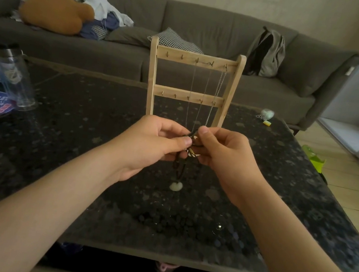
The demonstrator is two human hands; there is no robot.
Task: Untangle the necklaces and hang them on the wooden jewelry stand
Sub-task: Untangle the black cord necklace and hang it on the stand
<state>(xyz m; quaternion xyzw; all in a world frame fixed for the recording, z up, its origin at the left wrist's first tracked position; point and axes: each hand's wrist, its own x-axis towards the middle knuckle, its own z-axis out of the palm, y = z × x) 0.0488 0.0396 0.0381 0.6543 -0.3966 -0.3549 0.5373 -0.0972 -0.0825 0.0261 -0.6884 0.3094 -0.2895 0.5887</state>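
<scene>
A wooden jewelry stand (228, 92) with two hook bars stands upright on the dark table. Thin silver chains (205, 93) hang from hooks on the right half of its top bar. In front of the stand, my left hand (149, 145) and my right hand (220, 153) both pinch a dark cord necklace (179, 167) at a bunched knot between thumbs and fingers. Its loop dangles below my hands, ending in a pale white pendant (176, 186) just above the table. A small gold piece shows between my fingers.
The dark speckled stone table (76, 167) carries a clear water bottle (14, 76) and colourful packaging at the left, and a small pale object with a yellow bit (266, 116) at the far right. Behind is a grey sofa (191, 21) with clothes, cushions and a backpack.
</scene>
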